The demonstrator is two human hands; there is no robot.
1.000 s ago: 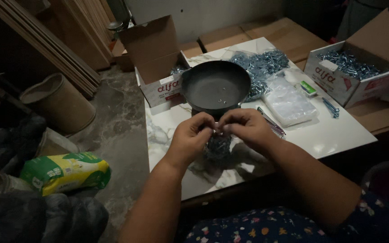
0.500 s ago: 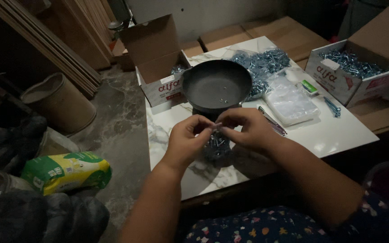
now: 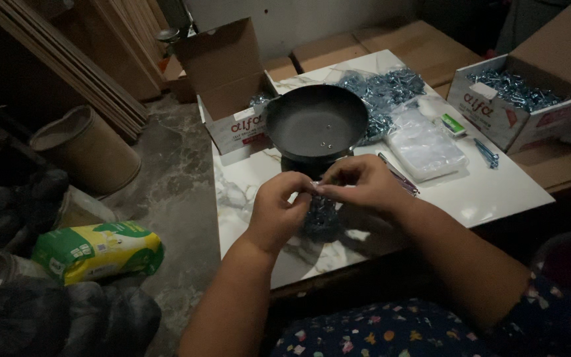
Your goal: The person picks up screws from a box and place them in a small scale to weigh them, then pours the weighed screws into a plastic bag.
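Left hand [image 3: 279, 210]: fingers curled, pinching the top edge of a small clear plastic bag filled with bluish metal screws [image 3: 320, 215].
Right hand [image 3: 359, 185]: fingers bent, gripping the same top edge from the other side; thumbs and fingertips of both hands meet over the bag's mouth.

The bag: hangs between the two hands, just above the near part of the table; its lower end is close to the surface, though contact cannot be told. Contents read as a dense dark-blue glinting mass; the plastic itself is barely visible in the dim light.

Surface: white marble-patterned tabletop [image 3: 497, 192], grey veining, near edge in shadow.
On it, just beyond the hands: round dark metal weighing pan [image 3: 316, 123] with a few small screws inside, set on a low base.
Behind the pan: loose heap of bluish zinc-plated screws [image 3: 383, 89].
Right of the pan: stack of clear empty plastic bags [image 3: 424, 142].
Left rear: open white cardboard box with raised brown flap [image 3: 231, 86].
Far right: second open cardboard box full of screws [image 3: 520, 99], on a brown wooden surface.

Room: dim; grey mottled stone floor [image 3: 173, 192]; tan cylindrical drum [image 3: 87, 149] and yellow-green printed sack [image 3: 97, 250] at left; leaning wooden boards [image 3: 80, 49] behind.
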